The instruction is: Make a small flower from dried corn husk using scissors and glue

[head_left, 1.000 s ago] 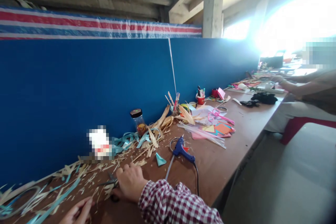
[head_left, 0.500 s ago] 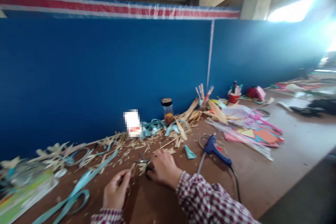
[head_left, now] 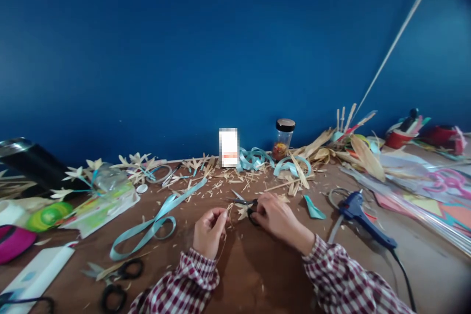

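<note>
A thin straw strip (head_left: 228, 208) is held low over the middle of the brown desk (head_left: 257, 279), directly left of the small scissors (head_left: 241, 201), whose blades are seen parted and aimed at it. The strip is pinched by the left hand (head_left: 209, 228), its fingers (head_left: 221, 216) closed tight on the straw with thumb and forefinger pressed together. The scissors are gripped by the right hand (head_left: 276, 217), its fingers (head_left: 259, 205) curled shut around the black handle loops. A pale star-shaped straw cutting (head_left: 243, 212) is seen just below the scissors, and loose straw chips (head_left: 221, 184) are scattered just behind them. A light-blue ribbon (head_left: 154, 221) is looped on the desk left of the scissors, and a second pair of scissors (head_left: 117, 282) lies farther left and nearer the person. A blue glue gun (head_left: 362, 216) rests to the right of the scissors, with a teal paper scrap (head_left: 313, 207) between the two. Behind the scissors, a glass jar (head_left: 283, 138) stands against the blue partition (head_left: 184, 49), and finished straw flowers (head_left: 136, 163) are gathered behind and to the left. With the open blades so near the left fingertips, a nick is judged possible should the strip be fed too far in. The brittle straw could also split or slip from the pinch if it is twisted, and the glue gun's cord (head_left: 403, 267), near the right sleeve (head_left: 342, 279), could be snagged.
</note>
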`<state>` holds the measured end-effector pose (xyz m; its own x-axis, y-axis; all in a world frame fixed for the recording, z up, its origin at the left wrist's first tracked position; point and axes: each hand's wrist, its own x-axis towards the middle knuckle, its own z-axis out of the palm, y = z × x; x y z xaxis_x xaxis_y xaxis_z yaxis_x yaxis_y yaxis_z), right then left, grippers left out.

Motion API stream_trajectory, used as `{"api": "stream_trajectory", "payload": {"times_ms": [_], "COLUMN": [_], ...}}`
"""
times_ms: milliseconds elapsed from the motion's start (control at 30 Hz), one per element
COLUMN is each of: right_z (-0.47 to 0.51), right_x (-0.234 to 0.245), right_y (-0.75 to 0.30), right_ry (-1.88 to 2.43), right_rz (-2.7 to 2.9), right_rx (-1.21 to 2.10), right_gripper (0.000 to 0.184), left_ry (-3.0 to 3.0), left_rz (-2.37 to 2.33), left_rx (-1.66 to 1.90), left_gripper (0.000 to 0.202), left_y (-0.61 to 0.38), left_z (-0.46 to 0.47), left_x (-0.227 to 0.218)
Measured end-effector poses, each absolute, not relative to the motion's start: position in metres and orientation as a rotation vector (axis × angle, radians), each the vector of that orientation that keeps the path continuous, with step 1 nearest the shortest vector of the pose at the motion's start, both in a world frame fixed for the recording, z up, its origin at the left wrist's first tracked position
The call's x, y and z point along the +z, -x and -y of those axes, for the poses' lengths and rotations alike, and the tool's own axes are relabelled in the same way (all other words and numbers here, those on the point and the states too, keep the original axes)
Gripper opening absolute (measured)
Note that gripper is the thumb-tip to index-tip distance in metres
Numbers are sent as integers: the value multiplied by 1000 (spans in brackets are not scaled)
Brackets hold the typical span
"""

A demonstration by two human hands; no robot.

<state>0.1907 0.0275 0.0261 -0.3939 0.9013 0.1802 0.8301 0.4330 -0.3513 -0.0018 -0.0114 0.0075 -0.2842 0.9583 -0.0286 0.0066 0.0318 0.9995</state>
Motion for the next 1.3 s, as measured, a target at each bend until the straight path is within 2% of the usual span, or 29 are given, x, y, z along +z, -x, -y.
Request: {"api": "stream_trajectory", "payload": {"times_ms": [300,500,600,700,800,967,1300], "right_z": [-45,-45,-42,-40,-38,-30,-18], "right_x": [23,22,24,25,27,34,45], "right_y": [-196,-195,-191,-187,-186,-182,-174], "right_ry": [1514,1488,1396,1335,1264,1192,1288], "right_rz": [2155,2042,1918,1836,1921,2167,2284], "right_rx": [616,675,800,882,875,732,665], "right_gripper": [19,15,7,29,35,32,24], "left_ry": [-994,-994,-967,-920,-858,-722,-427], "left_rz": [-1381,-1365,-1365,-1341,-1317,-1277,-1165], "left_rx": [1357,1337,1339,1359,1379,1425,1521], "left_gripper": [30,29,30,30,30,31,32], "left_y": [8,9,10,11,12,12,15], "left_z": [9,9,7,5,3,1,-3], "left_x": [-2,-1,-3,-7,-11,-8,6]}}
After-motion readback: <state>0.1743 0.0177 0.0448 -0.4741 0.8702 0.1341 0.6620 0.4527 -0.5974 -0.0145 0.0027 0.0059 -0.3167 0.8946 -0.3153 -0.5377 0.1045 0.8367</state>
